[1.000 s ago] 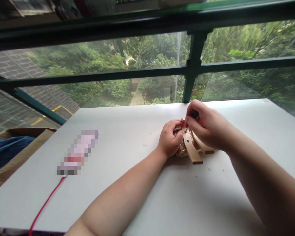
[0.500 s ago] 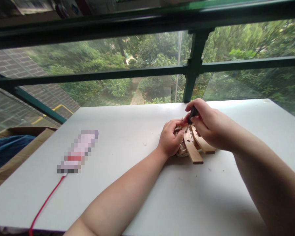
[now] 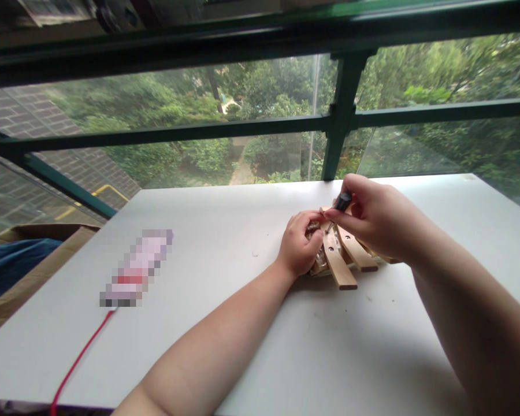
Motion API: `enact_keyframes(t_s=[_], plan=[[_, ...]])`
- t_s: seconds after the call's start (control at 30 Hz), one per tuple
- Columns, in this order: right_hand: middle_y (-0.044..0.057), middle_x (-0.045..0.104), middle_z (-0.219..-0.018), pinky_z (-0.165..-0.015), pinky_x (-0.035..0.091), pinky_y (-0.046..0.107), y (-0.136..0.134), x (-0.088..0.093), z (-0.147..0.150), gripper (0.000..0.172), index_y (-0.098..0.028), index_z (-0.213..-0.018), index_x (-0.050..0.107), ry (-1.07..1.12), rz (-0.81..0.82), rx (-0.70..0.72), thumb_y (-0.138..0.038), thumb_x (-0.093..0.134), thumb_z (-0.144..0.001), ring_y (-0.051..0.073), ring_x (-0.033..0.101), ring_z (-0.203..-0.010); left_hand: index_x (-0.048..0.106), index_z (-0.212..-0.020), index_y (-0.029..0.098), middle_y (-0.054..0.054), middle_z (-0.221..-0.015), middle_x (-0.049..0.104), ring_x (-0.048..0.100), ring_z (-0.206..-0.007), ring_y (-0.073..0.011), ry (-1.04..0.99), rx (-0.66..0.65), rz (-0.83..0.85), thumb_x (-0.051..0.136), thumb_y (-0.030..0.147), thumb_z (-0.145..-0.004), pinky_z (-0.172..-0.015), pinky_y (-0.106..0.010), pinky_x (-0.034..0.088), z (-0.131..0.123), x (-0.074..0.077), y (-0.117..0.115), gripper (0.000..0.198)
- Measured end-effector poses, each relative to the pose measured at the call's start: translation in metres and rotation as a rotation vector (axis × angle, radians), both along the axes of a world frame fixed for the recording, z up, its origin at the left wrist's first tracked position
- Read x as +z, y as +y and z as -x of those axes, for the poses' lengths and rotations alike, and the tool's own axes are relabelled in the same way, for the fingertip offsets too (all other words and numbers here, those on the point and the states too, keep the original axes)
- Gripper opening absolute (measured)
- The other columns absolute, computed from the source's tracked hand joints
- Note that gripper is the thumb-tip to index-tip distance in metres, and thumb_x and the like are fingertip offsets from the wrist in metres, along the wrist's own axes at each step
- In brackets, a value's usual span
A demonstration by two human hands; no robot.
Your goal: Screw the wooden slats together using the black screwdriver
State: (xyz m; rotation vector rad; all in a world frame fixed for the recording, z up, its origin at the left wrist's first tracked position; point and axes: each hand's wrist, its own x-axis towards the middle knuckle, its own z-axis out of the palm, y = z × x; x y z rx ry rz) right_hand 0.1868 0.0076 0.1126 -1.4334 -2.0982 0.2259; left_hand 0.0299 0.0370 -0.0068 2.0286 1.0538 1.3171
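My right hand is closed around the short black handle of a screwdriver. The handle leans to the right, and its shaft runs down toward a screw near the far part of a pale wooden slat. Another screw shows farther down that slat. Beside it on the right lies a second wooden slat, also with a screw, partly under my right hand. Beneath the slats is a shiny, brownish base, whose kind I cannot make out. My left hand is wrapped round the base's left side, thumb against the near slat.
The white table carries a blurred-out phone-like object on the left, with a red cable running off the near edge. A cardboard box with blue cloth stands left of the table. Green railings and glass border the far edge.
My right hand has turned and shifted slightly right, tipping the screwdriver handle over to the right. More of the second slat shows now. My left hand stays in place.
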Motion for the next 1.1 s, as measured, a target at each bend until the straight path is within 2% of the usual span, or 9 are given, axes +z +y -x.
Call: enact_keyframes(t_s=[0.43, 0.73, 0.9, 1.1], plan=[[-0.006, 0.043, -0.054, -0.048, 0.026, 0.025, 0.0021, -0.0012, 0.0009, 0.032, -0.024, -0.072, 0.033, -0.043, 0.001, -0.030, -0.037, 0.062, -0.079, 0.011, 0.035, -0.048, 0.060, -0.105, 0.021, -0.005, -0.113, 0.065, 0.057, -0.110, -0.0222, -0.016, -0.008, -0.005, 0.052, 0.013, -0.083, -0.102, -0.036, 0.042, 0.0002, 0.0007, 0.0000, 0.025], [-0.005, 0.051, -0.060, -0.053, 0.030, 0.025, 0.0035, -0.0031, 0.0017, 0.013, -0.024, -0.082, 0.049, -0.007, 0.007, -0.011, -0.032, 0.059, -0.082, 0.011, 0.043, -0.053, 0.060, -0.105, 0.020, -0.005, -0.115, 0.065, 0.057, -0.110, -0.0219, -0.017, -0.017, -0.012, 0.053, 0.014, -0.083, -0.102, -0.036, 0.042, 0.0006, 0.0005, 0.0004, 0.024], [-0.004, 0.051, -0.059, -0.054, 0.031, 0.025, 0.0013, -0.0083, 0.0077, 0.014, -0.022, -0.076, 0.053, -0.012, -0.017, 0.093, -0.032, 0.059, -0.083, 0.011, 0.043, -0.054, 0.060, -0.108, 0.020, -0.006, -0.116, 0.064, 0.057, -0.111, -0.0230, -0.019, 0.001, -0.001, 0.054, 0.015, -0.084, -0.101, -0.036, 0.042, 0.0004, -0.0016, 0.0017, 0.025], [-0.003, 0.055, -0.058, -0.052, 0.031, 0.025, 0.0021, -0.0058, 0.0027, 0.016, -0.022, -0.076, 0.056, -0.013, 0.030, 0.041, -0.036, 0.059, -0.083, 0.011, 0.044, -0.051, 0.060, -0.108, 0.020, -0.006, -0.116, 0.064, 0.057, -0.111, -0.0224, -0.017, -0.011, -0.011, 0.054, 0.014, -0.084, -0.101, -0.035, 0.043, 0.0004, -0.0014, 0.0013, 0.026]])
